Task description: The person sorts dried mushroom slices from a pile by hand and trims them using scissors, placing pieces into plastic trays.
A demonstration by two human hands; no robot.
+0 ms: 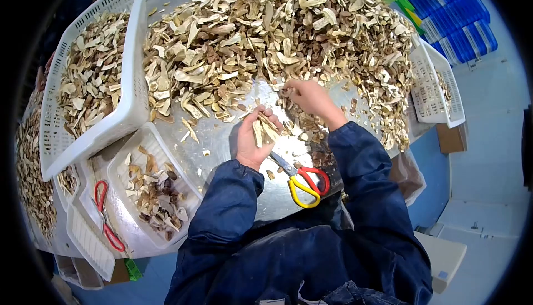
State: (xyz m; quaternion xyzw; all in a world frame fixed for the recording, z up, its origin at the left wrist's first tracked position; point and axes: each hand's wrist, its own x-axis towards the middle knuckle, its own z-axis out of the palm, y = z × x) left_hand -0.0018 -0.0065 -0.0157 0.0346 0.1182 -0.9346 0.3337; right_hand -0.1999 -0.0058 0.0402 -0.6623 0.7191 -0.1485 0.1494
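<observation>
We see bright, cool light and white glare on the table (218,163) just below the pile (283,27), which looks fairly crisp. Fisheye distortion bows the basket (136,83), black swallows the corners, and the sleeves (227,202) show dark.

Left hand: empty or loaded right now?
Loaded: several pale slices show within the partly closed left hand.

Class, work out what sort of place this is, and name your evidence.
Probably a food-sorting workroom: a big heap of what look like dried mushroom slices covers much of a metal table, a white slotted crate holds more, and scissors are close at hand.
</observation>
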